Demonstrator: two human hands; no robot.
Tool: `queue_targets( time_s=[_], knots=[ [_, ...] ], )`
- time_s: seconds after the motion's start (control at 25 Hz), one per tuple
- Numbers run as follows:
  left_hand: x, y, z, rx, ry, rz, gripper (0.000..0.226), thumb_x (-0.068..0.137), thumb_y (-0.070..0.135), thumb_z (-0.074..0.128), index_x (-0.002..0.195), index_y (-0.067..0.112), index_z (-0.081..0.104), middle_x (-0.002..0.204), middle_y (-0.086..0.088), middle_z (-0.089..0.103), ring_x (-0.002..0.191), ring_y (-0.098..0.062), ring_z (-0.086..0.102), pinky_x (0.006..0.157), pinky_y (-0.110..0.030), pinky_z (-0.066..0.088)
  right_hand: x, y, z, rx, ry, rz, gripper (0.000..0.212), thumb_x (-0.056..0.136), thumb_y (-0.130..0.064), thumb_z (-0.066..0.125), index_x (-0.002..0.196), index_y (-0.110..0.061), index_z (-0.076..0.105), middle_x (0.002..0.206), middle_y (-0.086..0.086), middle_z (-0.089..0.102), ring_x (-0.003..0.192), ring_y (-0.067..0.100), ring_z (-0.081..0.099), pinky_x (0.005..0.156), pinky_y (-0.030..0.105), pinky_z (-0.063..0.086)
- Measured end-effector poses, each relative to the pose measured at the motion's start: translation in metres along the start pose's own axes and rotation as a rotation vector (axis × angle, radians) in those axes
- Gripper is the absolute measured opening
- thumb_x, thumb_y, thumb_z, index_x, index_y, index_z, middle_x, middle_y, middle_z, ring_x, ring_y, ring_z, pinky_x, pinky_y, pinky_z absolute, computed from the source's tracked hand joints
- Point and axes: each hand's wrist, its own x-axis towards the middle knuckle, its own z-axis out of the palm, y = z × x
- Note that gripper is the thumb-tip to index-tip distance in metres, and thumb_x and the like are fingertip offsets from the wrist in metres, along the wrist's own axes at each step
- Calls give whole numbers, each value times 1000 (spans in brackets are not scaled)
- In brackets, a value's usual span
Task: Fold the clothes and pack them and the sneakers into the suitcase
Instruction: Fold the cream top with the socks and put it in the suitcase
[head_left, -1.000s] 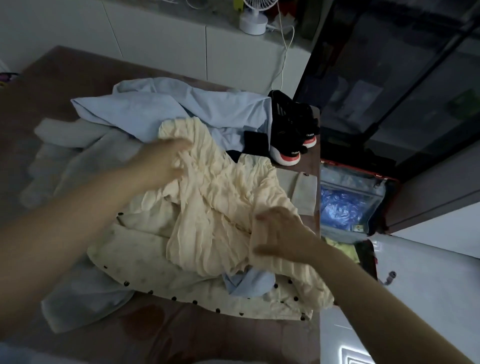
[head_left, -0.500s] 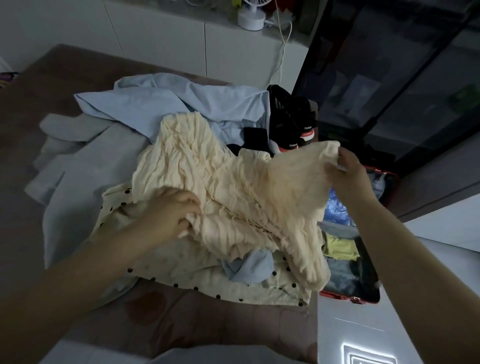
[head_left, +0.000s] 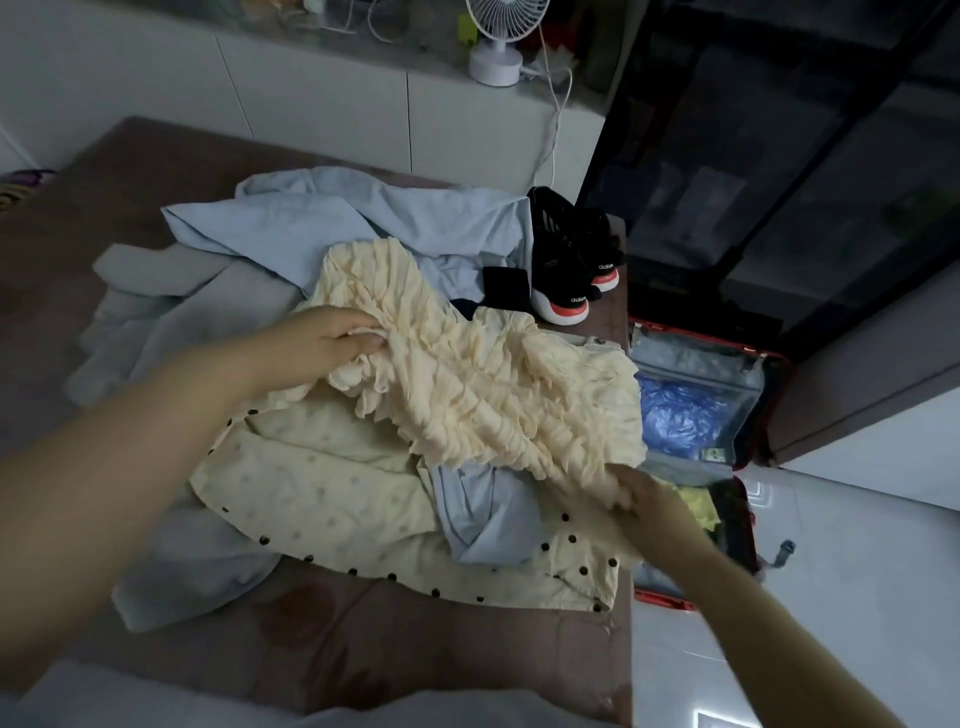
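Left hand (head_left: 332, 338) grips cream top (head_left: 483, 395); top over clothes pile (head_left: 322, 499) on bed (head_left: 415, 639). Right hand (head_left: 649, 506) pinches its lower edge. Two black sneakers (head_left: 571, 260) at bed edge. One open suitcase (head_left: 701, 358) on floor: blue bag (head_left: 680, 413), yellow cloth (head_left: 702, 506) inside.

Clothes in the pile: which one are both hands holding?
The cream crinkled top: the left hand and right hand hold its ends. The pale blue shirt and polka-dot piece lie unheld.
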Motion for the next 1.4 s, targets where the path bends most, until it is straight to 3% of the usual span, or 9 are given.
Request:
queue_targets(
  time_s=[0.24, 0.32, 0.44, 0.56, 0.68, 0.88, 1.08, 1.2, 1.4],
  knots=[
    [-18, -19, -54, -556, 18, -156, 48, 44, 45, 86, 80, 15, 76, 90, -8, 72, 87, -27, 69, 65, -28, 55, -11, -36, -102, 972, -94, 9, 23, 89, -7, 57, 107, -20, 62, 78, -13, 72, 69, 1, 68, 58, 16, 52],
    [-14, -48, -46, -258, 174, -303, 25, 64, 38, 74, 75, 16, 70, 93, -15, 66, 83, -33, 61, 63, -28, 45, 4, -33, -89, 827, 23, 42, 25, 86, -12, 62, 111, -18, 59, 86, -7, 69, 76, 3, 68, 55, 16, 49],
    [-20, -101, -11, 297, 355, -342, 23, 81, 32, 58, 99, 19, 53, 115, -17, 56, 90, -33, 57, 73, -39, 49, 5, -19, -44, 353, 189, 94, 49, 82, -23, 69, 127, -16, 49, 125, 10, 47, 111, 29, 54, 88, 37, 48],
    [-58, -109, 32, 126, 488, -357, 35, 89, 29, 56, 120, 16, 44, 121, -9, 50, 100, -30, 56, 84, -43, 48, -23, -9, 9, -41, 309, -92, 36, 77, -24, 73, 111, -20, 62, 122, 11, 49, 108, 35, 50, 93, 50, 44],
    [-94, -98, 76, -27, 554, -311, 50, 83, 61, 45, 108, 18, 49, 102, -6, 57, 89, -26, 57, 79, -41, 48, -45, -8, 43, -258, 467, -107, 33, 65, -28, 82, 95, -22, 68, 106, 11, 58, 93, 41, 55, 81, 52, 45],
    [-115, -99, 122, -244, 453, -330, 80, 57, 66, 67, 117, 15, 48, 111, 0, 59, 102, -19, 58, 87, -37, 48, -53, 3, 41, 2, 379, 250, 41, 83, -34, 65, 119, -21, 52, 124, 12, 45, 107, 36, 51, 91, 48, 42],
    [-100, -101, 122, 139, 567, -234, 44, 66, 37, 72, 96, 4, 65, 87, -13, 67, 85, -34, 62, 73, -38, 47, -57, 4, 54, -275, 134, -290, 44, 67, -33, 78, 108, -26, 63, 108, 3, 56, 98, 30, 59, 87, 44, 47],
    [-97, -69, 107, -36, 598, -188, 41, 70, 37, 62, 92, 3, 61, 83, -8, 63, 80, -27, 59, 66, -35, 44, -43, -13, 61, -382, 16, -236, 42, 81, -35, 63, 121, -23, 55, 122, 4, 48, 111, 32, 48, 98, 43, 37],
    [-93, -49, 58, -385, 738, -265, 30, 83, 44, 55, 96, 19, 64, 89, 1, 66, 84, -17, 61, 73, -34, 46, -36, -37, 1, 298, 277, -249, 5, 94, -14, 51, 91, -13, 56, 88, -1, 62, 78, 16, 58, 72, 25, 48]
  ],
)
